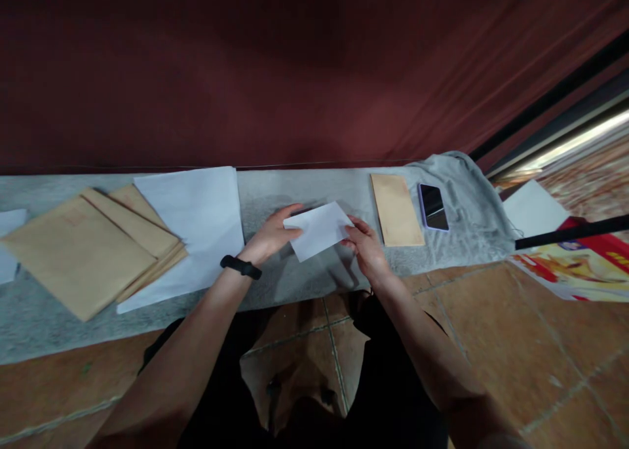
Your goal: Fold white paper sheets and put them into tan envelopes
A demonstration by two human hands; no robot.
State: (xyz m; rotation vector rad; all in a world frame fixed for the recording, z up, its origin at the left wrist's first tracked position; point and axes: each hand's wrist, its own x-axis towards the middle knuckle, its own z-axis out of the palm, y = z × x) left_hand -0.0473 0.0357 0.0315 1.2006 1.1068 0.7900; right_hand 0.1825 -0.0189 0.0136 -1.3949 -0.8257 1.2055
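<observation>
A small white sheet of paper [319, 231], seemingly folded, is held up over the grey cloth between my two hands. My left hand [273, 233], with a black band on its wrist, pinches the paper's left end, thumb on top. At the right end, my right hand [364, 244] grips it between thumb and fingers. To the right lies a brown envelope [398, 210] on the cloth. On the left, several larger brown envelopes [93, 255] overlap a stack of white paper [199, 206].
A grey cloth [304, 183] covers the narrow table. A phone [434, 206] lies near bunched cloth at the right. Beyond the end stands a red and yellow box [584, 262] by a black bar. A dark red curtain [295, 75] hangs behind; the floor [515, 337] is tiled.
</observation>
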